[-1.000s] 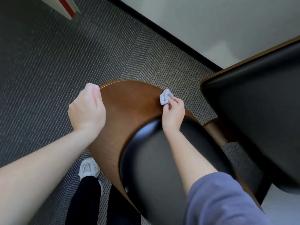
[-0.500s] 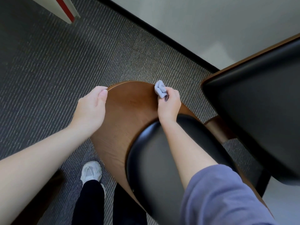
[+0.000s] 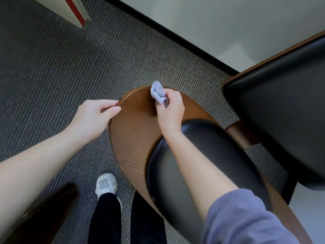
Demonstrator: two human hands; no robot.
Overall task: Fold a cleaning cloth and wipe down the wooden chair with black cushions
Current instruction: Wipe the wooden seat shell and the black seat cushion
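The wooden chair (image 3: 133,136) is seen from above, its curved brown back panel facing me and a black cushion (image 3: 177,175) set against it lower down. My right hand (image 3: 170,110) grips a bunched light blue-grey cleaning cloth (image 3: 157,92) and holds it against the top rim of the wooden back. At the rim's left side, my left hand (image 3: 95,113) pinches the edge of the wood, thumb on the near face and fingers curled behind it.
A second black-cushioned wooden chair (image 3: 284,110) stands close on the right. Grey ribbed carpet (image 3: 70,67) covers the floor, with a black baseboard (image 3: 175,30) under a pale wall beyond. A white and red panel (image 3: 73,9) is at top left. My legs and a white shoe (image 3: 105,184) stand below.
My right hand has slid the cloth up and left along the wooden back to its top rim. My left hand has shifted down along the left edge, its grip now a pinch.
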